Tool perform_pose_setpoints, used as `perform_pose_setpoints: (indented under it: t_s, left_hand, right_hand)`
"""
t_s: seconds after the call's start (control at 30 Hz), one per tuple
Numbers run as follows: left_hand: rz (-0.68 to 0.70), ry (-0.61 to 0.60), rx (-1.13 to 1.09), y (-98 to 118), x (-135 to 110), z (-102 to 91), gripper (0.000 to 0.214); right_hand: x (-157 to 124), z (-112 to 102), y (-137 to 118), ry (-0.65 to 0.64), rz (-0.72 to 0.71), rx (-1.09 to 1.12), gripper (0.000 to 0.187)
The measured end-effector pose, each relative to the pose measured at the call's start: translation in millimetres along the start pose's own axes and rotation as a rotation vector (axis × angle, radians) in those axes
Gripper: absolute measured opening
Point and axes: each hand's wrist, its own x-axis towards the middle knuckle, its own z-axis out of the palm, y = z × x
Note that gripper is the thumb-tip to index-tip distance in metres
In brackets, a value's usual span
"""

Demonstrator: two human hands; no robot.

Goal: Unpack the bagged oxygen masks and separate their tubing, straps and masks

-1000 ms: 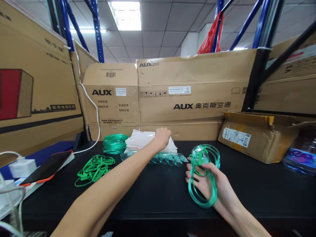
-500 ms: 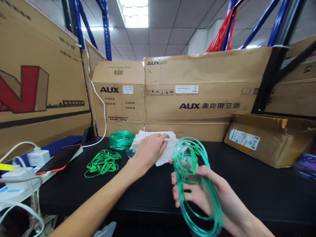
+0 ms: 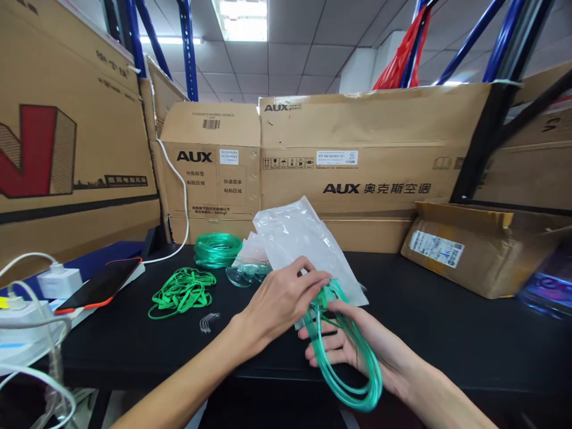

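Observation:
My left hand (image 3: 279, 301) pinches a clear plastic bag (image 3: 304, 241) that stands up over the table, fingers closed on its lower edge. My right hand (image 3: 353, 345) lies palm up just below, fingers curled round a green oxygen mask with its coiled tubing (image 3: 348, 357). The mask's top sits at the bag's lower edge, right by my left fingertips. Both hands are together above the black table (image 3: 447, 333).
On the table lie a coil of green tubing (image 3: 218, 249), clear masks (image 3: 248, 273), a heap of green elastic straps (image 3: 181, 292) and small metal clips (image 3: 209, 322). A phone (image 3: 100, 285) and chargers sit at left. Cardboard boxes (image 3: 357, 161) wall the back; a taped box (image 3: 473, 247) is at right.
My left hand lifted a clear bag off the pile and brought it toward me. My right hand moved the mask and tubing left to meet the bag.

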Motion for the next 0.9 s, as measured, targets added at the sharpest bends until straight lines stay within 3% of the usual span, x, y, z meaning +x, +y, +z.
perform_pose_setpoints:
  t_s: [0.1,0.27,0.37,0.53,0.7,0.9]
  left_hand:
    - [0.022,-0.084,-0.048,3,0,4.0,0.030]
    - [-0.071,-0.060,-0.065,4,5,0.2,0.032]
    - [-0.003,-0.109,-0.100,5,6,-2.6,0.032]
    - [0.072,-0.126,-0.246,6,0,-0.5,0.029]
    - [-0.025,-0.024,-0.165,6,-3,-1.3,0.026]
    - [0.011,-0.064,-0.068,9,-1,-3.0,0.027]
  right_hand:
    - [2,-2,0,0.025,-0.071,-0.085,0.031]
    - [-2,-10,-3,0.013,-0.176,-0.199,0.032]
    - [-3,-13,-4,0.007,-0.169,-0.255,0.039]
    - [-1,-10,-7,-0.048,-0.171,-0.268,0.029]
    - [-12,-12,-8,-0.121,-0.194,-0.164,0.024]
    - [-13,-12,-10,-0.056,-0.173,-0.266,0.029]
